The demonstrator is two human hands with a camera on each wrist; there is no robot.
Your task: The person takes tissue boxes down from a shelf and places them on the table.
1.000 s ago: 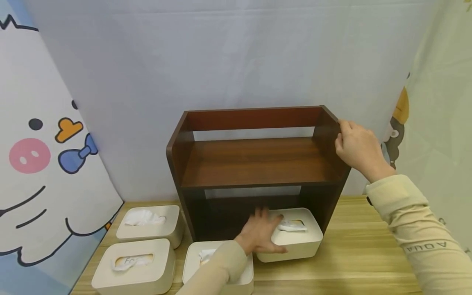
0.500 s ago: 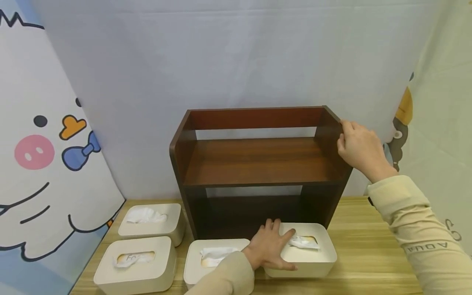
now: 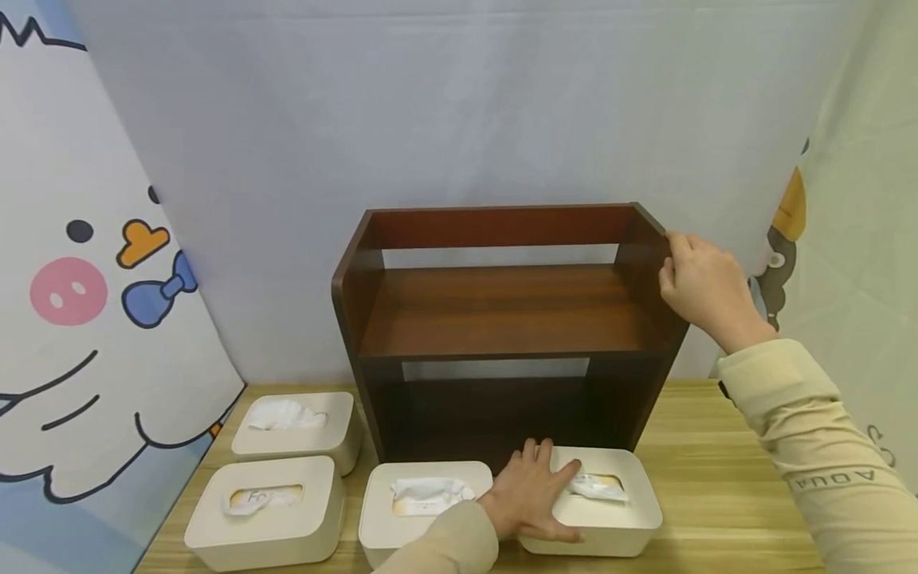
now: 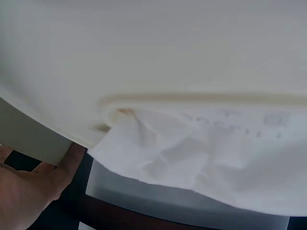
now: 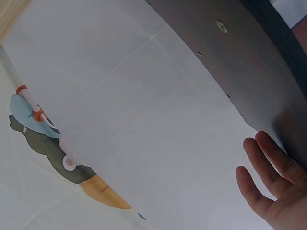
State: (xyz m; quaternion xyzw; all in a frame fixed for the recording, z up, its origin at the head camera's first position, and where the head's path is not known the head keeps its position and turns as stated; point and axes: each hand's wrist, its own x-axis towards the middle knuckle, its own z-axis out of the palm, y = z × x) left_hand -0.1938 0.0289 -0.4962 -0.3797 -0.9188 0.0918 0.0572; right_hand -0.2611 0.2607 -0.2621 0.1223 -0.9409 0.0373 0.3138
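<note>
My left hand (image 3: 531, 494) grips the left end of a cream tissue box (image 3: 617, 470) that stands on the table before the right part of a dark brown wooden shelf (image 3: 495, 311). Its thumb lies at the box's front edge and its fingers spread over the top and back. In the left wrist view, part of that hand (image 4: 33, 191) shows at lower left. My right hand (image 3: 706, 287) holds the upper edge of the shelf's right side panel; in the right wrist view several of its fingers (image 5: 273, 163) lie along the panel.
A second tissue box (image 3: 376, 510) stands left of the held one, partly under my left sleeve. Two more, one box behind (image 3: 333, 434) and one box in front (image 3: 261, 546), stand at the table's left. A white cloth (image 3: 459, 104) hangs behind the shelf.
My left hand has drawn the right-hand tissue box out from the shelf's lower compartment, toward me and slightly right. The right hand keeps its place on the shelf.
</note>
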